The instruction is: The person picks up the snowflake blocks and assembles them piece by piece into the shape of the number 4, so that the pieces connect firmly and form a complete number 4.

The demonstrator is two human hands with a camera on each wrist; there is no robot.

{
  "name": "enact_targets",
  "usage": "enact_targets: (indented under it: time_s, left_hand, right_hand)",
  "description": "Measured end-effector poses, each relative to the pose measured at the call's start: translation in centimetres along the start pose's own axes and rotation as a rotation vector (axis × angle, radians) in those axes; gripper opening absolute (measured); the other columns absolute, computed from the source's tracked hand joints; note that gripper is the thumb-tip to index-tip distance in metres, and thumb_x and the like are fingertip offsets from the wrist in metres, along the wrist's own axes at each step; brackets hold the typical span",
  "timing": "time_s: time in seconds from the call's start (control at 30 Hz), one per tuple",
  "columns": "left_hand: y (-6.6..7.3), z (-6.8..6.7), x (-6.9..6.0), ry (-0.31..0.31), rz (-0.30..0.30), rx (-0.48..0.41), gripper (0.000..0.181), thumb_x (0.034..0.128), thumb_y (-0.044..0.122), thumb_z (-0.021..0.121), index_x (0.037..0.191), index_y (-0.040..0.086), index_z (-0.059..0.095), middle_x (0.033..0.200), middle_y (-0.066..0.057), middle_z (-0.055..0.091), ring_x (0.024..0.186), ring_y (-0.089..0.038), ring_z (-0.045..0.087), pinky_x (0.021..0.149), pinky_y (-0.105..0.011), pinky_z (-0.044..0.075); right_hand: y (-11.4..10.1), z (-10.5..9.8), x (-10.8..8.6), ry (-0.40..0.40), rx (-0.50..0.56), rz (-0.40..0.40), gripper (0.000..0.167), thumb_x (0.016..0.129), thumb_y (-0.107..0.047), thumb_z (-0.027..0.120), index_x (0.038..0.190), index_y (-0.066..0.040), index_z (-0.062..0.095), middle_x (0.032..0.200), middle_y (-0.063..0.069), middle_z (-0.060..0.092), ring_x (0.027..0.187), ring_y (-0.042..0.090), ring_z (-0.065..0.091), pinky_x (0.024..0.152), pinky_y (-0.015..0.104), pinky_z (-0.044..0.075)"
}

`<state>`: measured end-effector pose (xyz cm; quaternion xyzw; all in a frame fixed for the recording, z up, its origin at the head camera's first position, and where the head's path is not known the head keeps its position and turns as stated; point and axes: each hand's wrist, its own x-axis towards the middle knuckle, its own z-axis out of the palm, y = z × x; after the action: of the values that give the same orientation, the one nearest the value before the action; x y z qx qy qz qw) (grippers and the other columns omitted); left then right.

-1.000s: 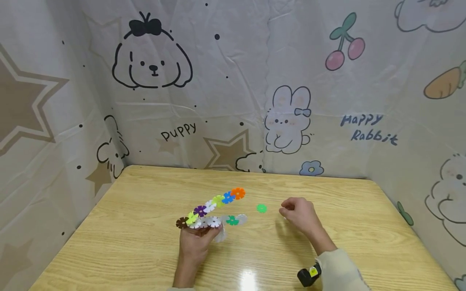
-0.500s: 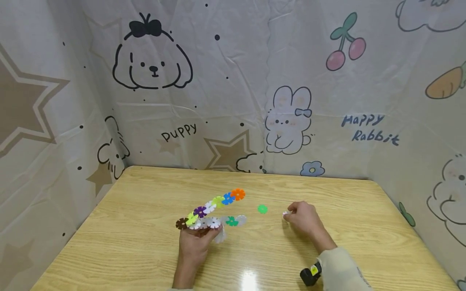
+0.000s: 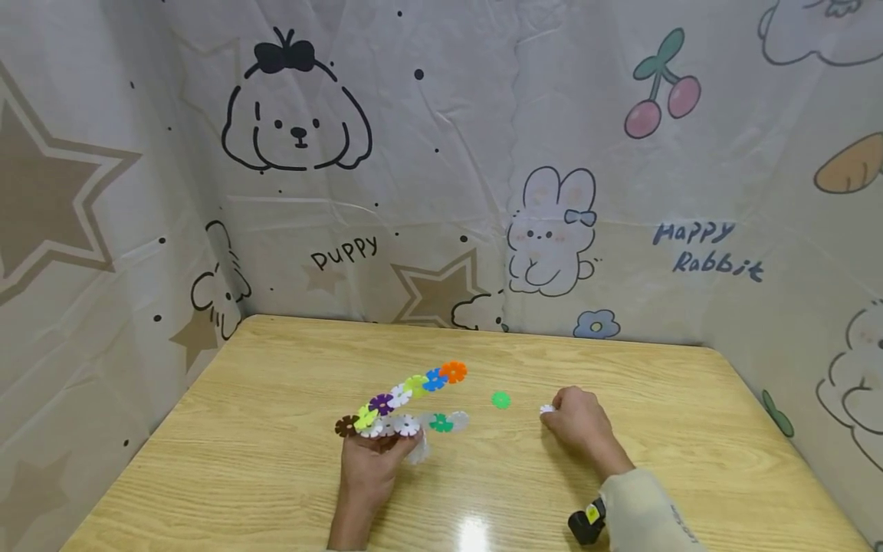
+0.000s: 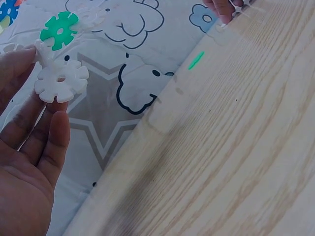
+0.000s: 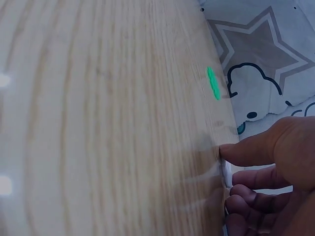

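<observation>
My left hand (image 3: pixel 370 468) grips a chain of interlocking plastic snowflake discs by its white pieces. One arm of the chain runs through a brown disc (image 3: pixel 346 426), a purple disc (image 3: pixel 381 404) and a blue disc (image 3: pixel 434 379) to an orange disc (image 3: pixel 453 372). The other arm holds a green disc (image 4: pixel 59 31) and whitish ones; a white disc (image 4: pixel 61 80) hangs by my fingertips in the left wrist view. On the right, my right hand (image 3: pixel 582 422) pinches a loose white snowflake disc (image 3: pixel 547 409) at the tabletop, mostly covered in the right wrist view.
A loose light-green disc (image 3: pixel 500 400) lies on the wooden table (image 3: pixel 228 475) between the two hands. A black device (image 3: pixel 587 523) with a yellow label is at the right sleeve (image 3: pixel 645 510). Printed cloth (image 3: pixel 441 192) hangs behind the table.
My right hand has lowered slightly, and the white disc at its fingertips now shows more. The left hand and its chain stay nearly still; the whole view has shifted a little.
</observation>
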<state>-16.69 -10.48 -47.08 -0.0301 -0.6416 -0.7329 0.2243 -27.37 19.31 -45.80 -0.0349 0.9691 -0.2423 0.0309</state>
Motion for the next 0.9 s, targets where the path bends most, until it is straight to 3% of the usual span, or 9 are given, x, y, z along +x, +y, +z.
enact_targets:
  time_s: [0.1, 0.23, 0.57, 0.77, 0.9]
  left_hand:
    - [0.00, 0.01, -0.01, 0.000, 0.006, -0.001, 0.043, 0.0734, -0.016, 0.079, 0.113, -0.014, 0.062, 0.098, -0.025, 0.069, 0.085, -0.014, 0.069, 0.076, -0.027, 0.056]
    - [-0.01, -0.01, 0.01, -0.005, 0.021, 0.009, 0.041, 0.0740, -0.015, 0.079, 0.112, -0.013, 0.064, 0.098, -0.026, 0.069, 0.086, -0.014, 0.069, 0.076, -0.028, 0.056]
    - [-0.16, -0.04, -0.12, 0.002, 0.012, 0.004, 0.039, 0.0736, -0.017, 0.077, 0.110, -0.015, 0.063, 0.091, -0.003, 0.072, 0.083, -0.012, 0.069, 0.076, -0.027, 0.056]
    - [-0.23, 0.03, -0.16, -0.003, 0.014, 0.006, 0.041, 0.0734, -0.017, 0.077, 0.111, -0.015, 0.063, 0.091, -0.002, 0.072, 0.082, -0.012, 0.069, 0.075, -0.027, 0.056]
    - [-0.29, 0.06, -0.11, -0.003, 0.026, 0.004, 0.040, 0.0735, -0.017, 0.078, 0.111, -0.014, 0.064, 0.091, -0.005, 0.072, 0.082, -0.012, 0.069, 0.075, -0.027, 0.056]
  right_hand:
    - [-0.05, -0.12, 0.06, -0.001, -0.009, -0.005, 0.018, 0.085, -0.015, 0.072, 0.087, 0.002, 0.066, 0.078, 0.006, 0.062, 0.065, 0.019, 0.052, 0.060, 0.035, 0.048]
    - [-0.03, -0.18, 0.12, -0.020, -0.003, 0.021, 0.023, 0.085, -0.016, 0.075, 0.089, 0.003, 0.064, 0.081, 0.007, 0.062, 0.068, 0.021, 0.053, 0.062, 0.036, 0.047]
    - [0.08, -0.15, -0.09, -0.024, 0.099, 0.014, 0.025, 0.080, -0.010, 0.081, 0.094, 0.005, 0.066, 0.088, 0.009, 0.063, 0.079, 0.024, 0.054, 0.071, 0.040, 0.050]
    - [0.09, -0.14, -0.42, -0.022, 0.094, -0.036, 0.011, 0.083, -0.008, 0.076, 0.080, 0.000, 0.069, 0.073, 0.004, 0.059, 0.066, 0.019, 0.049, 0.059, 0.032, 0.043]
    - [0.15, -0.20, -0.65, -0.018, 0.076, -0.049, 0.020, 0.087, -0.009, 0.070, 0.069, -0.005, 0.062, 0.060, 0.001, 0.049, 0.055, 0.015, 0.042, 0.052, 0.028, 0.034]
